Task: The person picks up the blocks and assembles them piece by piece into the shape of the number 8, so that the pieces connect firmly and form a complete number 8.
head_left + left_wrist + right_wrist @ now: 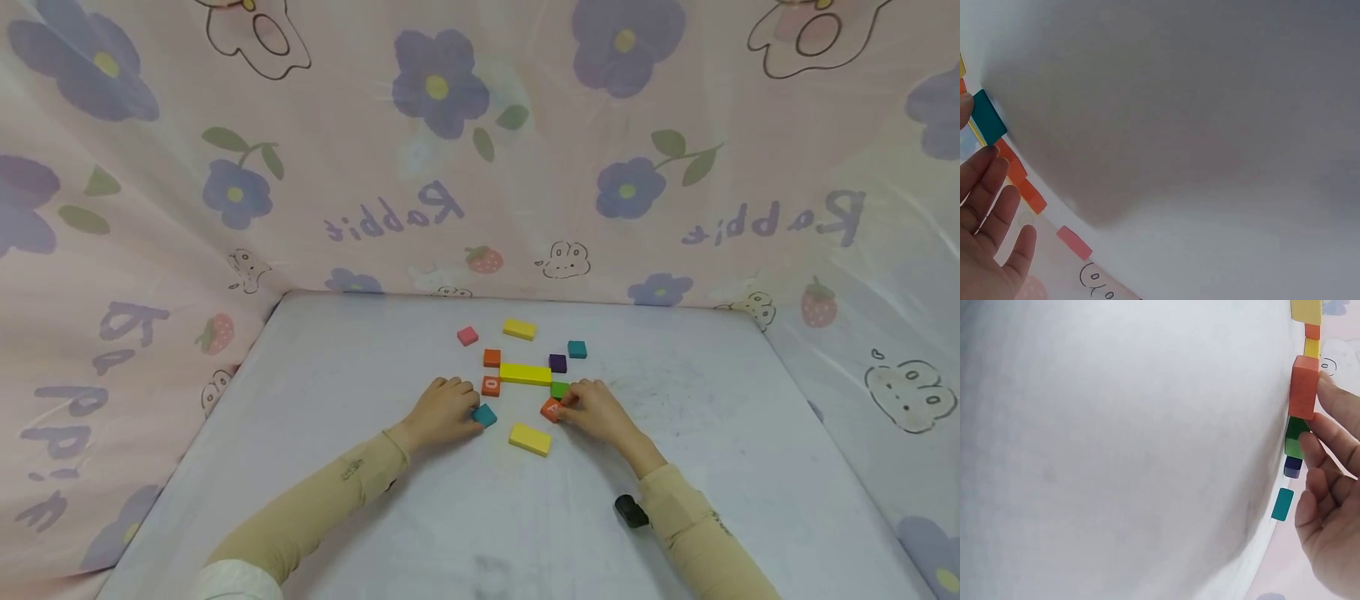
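My left hand (444,408) pinches a teal block (486,416) between thumb and index finger, left of the middle; the left wrist view shows the same teal block (989,119) at its left edge. On the other side, my right hand (602,412) pinches an orange block (551,410) with a white letter, seen also as an orange block (1304,387) in the right wrist view. Close behind that lies a green block (559,389), partly hidden by the right fingers. A long yellow strip of block (525,374) lies between the two hands, farther back.
Two orange blocks, one lettered (491,386), sit at the strip's left end, a purple block (558,363) at its right. Yellow blocks lie in front (530,439) and behind (520,329). Farther out are a pink block (468,336), another teal block (577,349) and, near the right sleeve, a black object (631,511).
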`<state>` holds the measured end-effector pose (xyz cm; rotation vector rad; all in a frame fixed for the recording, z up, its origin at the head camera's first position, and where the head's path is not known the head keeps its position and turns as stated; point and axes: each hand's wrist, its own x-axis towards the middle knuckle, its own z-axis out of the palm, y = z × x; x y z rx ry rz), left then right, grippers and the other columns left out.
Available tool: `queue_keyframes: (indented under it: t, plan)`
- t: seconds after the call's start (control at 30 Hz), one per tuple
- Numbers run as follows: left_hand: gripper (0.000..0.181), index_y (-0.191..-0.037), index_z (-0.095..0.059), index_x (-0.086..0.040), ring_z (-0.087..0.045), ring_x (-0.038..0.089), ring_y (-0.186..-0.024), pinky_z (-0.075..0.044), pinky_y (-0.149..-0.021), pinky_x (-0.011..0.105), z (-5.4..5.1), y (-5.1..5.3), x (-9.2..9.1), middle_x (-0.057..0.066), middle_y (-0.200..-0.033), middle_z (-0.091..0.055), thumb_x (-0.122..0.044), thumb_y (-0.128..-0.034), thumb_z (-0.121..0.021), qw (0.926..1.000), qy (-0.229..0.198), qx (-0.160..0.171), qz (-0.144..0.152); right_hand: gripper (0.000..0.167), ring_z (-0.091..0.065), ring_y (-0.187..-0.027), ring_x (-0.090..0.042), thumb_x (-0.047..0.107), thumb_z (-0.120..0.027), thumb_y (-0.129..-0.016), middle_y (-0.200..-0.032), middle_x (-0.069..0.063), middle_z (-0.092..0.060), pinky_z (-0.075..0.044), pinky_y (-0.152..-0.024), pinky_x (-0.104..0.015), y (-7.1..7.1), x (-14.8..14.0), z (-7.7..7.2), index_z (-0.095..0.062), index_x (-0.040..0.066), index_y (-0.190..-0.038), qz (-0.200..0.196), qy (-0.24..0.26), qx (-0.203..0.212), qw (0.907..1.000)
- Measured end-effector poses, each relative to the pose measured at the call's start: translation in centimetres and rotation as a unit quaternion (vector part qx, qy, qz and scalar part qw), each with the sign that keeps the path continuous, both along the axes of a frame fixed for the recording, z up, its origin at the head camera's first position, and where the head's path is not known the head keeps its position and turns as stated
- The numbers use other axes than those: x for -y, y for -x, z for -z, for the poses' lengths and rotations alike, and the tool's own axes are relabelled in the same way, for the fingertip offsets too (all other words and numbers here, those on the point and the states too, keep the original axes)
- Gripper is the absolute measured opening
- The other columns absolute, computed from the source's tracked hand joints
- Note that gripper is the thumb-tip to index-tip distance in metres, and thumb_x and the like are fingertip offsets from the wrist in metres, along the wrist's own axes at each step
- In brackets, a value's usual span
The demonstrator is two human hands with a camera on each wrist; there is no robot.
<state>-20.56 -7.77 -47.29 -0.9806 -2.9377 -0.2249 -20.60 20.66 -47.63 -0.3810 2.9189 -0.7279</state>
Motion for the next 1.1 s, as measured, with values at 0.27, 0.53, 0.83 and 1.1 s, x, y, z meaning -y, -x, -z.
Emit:
queue_keyframes:
  t: [0.27, 0.53, 0.83, 1.1]
  plan:
    - [0.030, -0.094, -0.067, -0.017, -0.049, 0.013, -0.083, -0.042, -0.086, 0.035, 0.0, 0.5, -1.3, -0.004, -0.089, -0.061, -0.043, -0.0797, -0.069, 0.9999, 0.003, -0.009, -0.014, 0.018, -0.045, -0.080, -0.018, 0.028, -0.070, -0.082, -0.086, -0.002, -0.062, -0.038, -0.069, -0.028, 0.0, 0.1, 0.0, -0.064, 0.011, -0.085, 0.000, 0.005, -0.003, 1.0000]
    - [0.028, -0.091, -0.066, -0.017, -0.050, 0.013, -0.084, -0.043, -0.085, 0.035, 0.2, 0.9, -2.0, -0.004, -0.090, -0.061, -0.043, -0.0801, -0.069, 0.9996, 0.004, -0.013, -0.025, 0.017, -0.046, -0.081, -0.017, 0.027, -0.070, -0.083, -0.085, -0.001, -0.063, -0.038, -0.069, -0.028, 0.0, 0.1, 0.2, -0.064, 0.011, -0.085, 0.003, 0.007, 0.005, 1.0000]
    - [0.030, -0.093, -0.066, -0.017, -0.049, 0.014, -0.085, -0.043, -0.085, 0.035, 0.2, 1.0, -2.3, -0.004, -0.092, -0.063, -0.044, -0.0795, -0.069, 0.9995, 0.001, -0.018, -0.024, 0.017, -0.046, -0.079, -0.017, 0.027, -0.070, -0.083, -0.083, -0.001, -0.062, -0.038, -0.068, -0.028, 0.0, 0.0, 0.3, -0.064, 0.011, -0.084, -0.001, 0.007, 0.001, 1.0000]
    - [0.033, -0.097, -0.066, -0.016, -0.048, 0.014, -0.086, -0.043, -0.085, 0.034, 0.0, 1.0, -2.4, -0.003, -0.095, -0.064, -0.044, -0.0794, -0.069, 0.9995, -0.002, -0.023, -0.022, 0.015, -0.046, -0.079, -0.017, 0.026, -0.069, -0.083, -0.083, 0.000, -0.063, -0.038, -0.068, -0.027, 0.0, -0.1, 0.3, -0.064, 0.012, -0.085, -0.004, 0.001, -0.006, 1.0000]
